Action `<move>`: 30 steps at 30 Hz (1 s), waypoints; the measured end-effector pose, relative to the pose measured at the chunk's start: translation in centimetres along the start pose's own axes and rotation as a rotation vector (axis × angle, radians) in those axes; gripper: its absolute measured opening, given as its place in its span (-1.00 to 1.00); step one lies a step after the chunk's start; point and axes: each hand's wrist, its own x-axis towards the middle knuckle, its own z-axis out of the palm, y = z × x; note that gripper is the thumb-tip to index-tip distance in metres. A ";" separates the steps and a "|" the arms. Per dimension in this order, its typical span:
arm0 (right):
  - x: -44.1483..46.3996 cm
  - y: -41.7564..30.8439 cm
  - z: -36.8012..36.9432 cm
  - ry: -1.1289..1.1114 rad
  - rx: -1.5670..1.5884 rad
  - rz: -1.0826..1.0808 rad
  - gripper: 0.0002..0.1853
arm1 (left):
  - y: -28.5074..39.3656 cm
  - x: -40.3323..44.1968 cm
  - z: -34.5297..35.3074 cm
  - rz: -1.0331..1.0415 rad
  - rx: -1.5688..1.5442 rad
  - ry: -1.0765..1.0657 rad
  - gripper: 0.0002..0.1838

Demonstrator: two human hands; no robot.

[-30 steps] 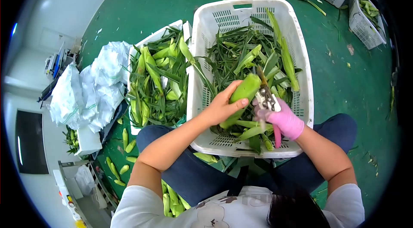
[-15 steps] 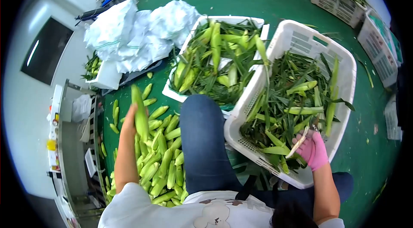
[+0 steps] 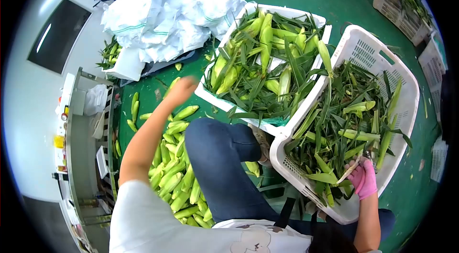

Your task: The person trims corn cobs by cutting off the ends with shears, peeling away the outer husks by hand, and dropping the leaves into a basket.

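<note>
My left hand (image 3: 183, 89), bare and smeared by motion, is raised above the far edge of the pile of corn ears (image 3: 169, 176) on the floor. No ear shows in it, and its fingers are blurred. My right hand (image 3: 363, 180), in a pink glove, is closed around pruning shears (image 3: 350, 169) with pale handles. Their metal end points into the white crate (image 3: 409, 95) at my right, which is filled with cut leaves and husk pieces (image 3: 334, 114). Ahead of my knee, a white box (image 3: 210, 102) holds unpeeled corn (image 3: 266, 45) among long green leaves.
White sacks (image 3: 143, 23) are heaped at the back left beside a small white box (image 3: 129, 64). A metal rack (image 3: 71, 124) stands along the left wall. More crates (image 3: 397, 11) line the right side. My bent knee (image 3: 210, 143) lies between pile and crate.
The corn ear that stood in my left hand is out of it, and that hand has moved forward and right. My right hand keeps the shears at the crate. The view has shifted.
</note>
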 end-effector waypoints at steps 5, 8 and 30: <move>-1.1 0.5 1.5 0.151 -0.219 -0.124 -0.47 | 12.3 28.2 15.4 -0.318 -0.081 -0.179 -0.44; -2.1 -0.2 3.3 0.384 -0.326 -0.218 -0.40 | 18.2 29.7 20.0 -0.712 -0.350 0.412 -0.28; -8.6 -5.3 4.8 0.201 -1.009 -0.899 -0.14 | 43.5 -1.6 10.7 0.554 -0.347 -0.155 -0.19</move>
